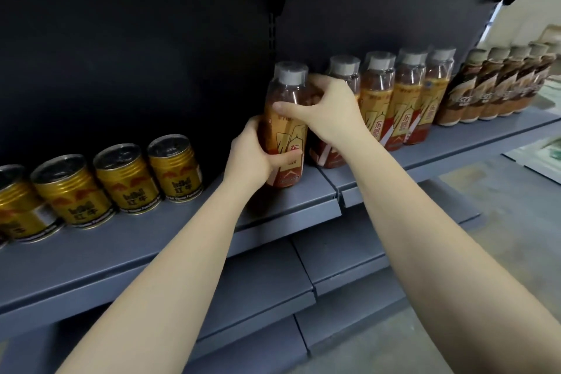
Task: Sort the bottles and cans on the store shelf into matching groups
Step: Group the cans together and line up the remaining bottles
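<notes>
both hands on one amber bottle (283, 130) with a grey cap, upright at the right end of the left shelf board (170, 240), base on or just above the board (cannot tell which). left hand (252, 158) wrapped around the lower label, fingers curled under the front. right hand (321, 106) closed on the upper body, thumb across the front, fingers behind the shoulder. just beside it to the right, a row of matching amber bottles (403, 100) standing upright, then a row of brown bottles (498, 88) farther right. well apart to the left, gold cans (121, 179) lined up, tilted by the wide lens. dark back panel (136, 55) behind.
</notes>
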